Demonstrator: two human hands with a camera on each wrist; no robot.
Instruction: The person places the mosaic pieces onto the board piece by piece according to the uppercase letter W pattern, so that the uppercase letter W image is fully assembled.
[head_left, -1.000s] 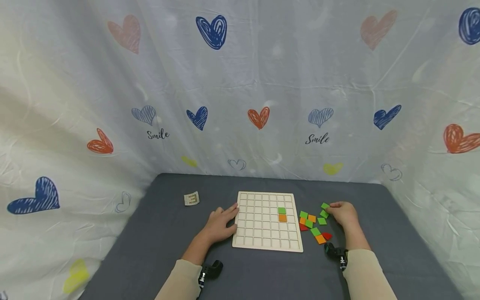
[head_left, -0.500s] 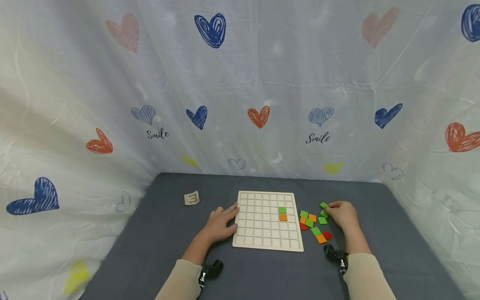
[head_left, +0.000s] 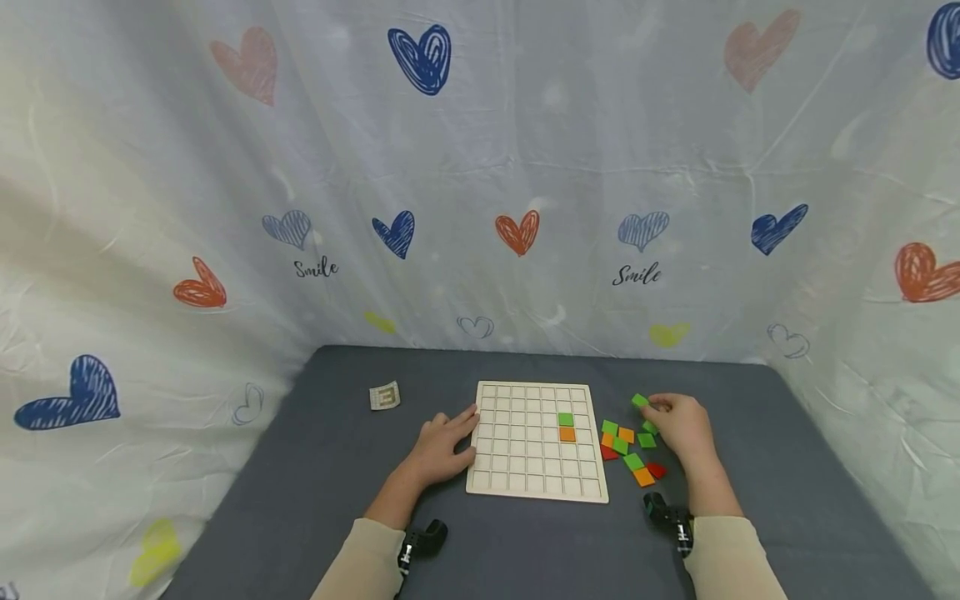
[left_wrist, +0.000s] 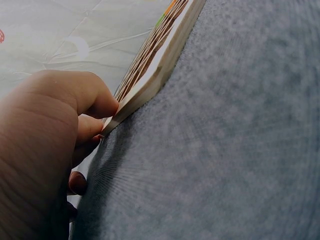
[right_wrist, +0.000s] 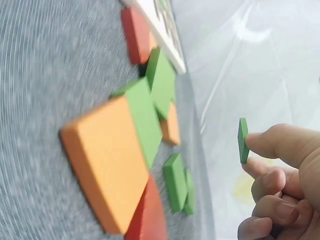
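Between thumb and forefinger my right hand (head_left: 684, 423) pinches a small green square tile (right_wrist: 243, 141), lifted above the cloth. Below and left of it lie several loose green, orange and red tiles, among them an orange tile (right_wrist: 107, 162) and a red tile (head_left: 656, 470). My left hand (head_left: 437, 450) rests at the left edge of a pale wooden grid board (head_left: 525, 483), its thumb and fingertips touching the rim. In the board's cells toward the right sit one green tile (head_left: 566, 419) and, directly below it, one orange tile (head_left: 567, 434).
A small printed paper piece (head_left: 385, 396) lies on the dark grey cloth (head_left: 322, 500), left of the board. White curtains (head_left: 450, 150) with heart prints rise behind and beside the table. Some loose tiles touch or overlap near the board's right edge.
My right hand has lifted the green tile from among the loose ones and shifted it slightly left and away. My left hand stays at the board's edge.
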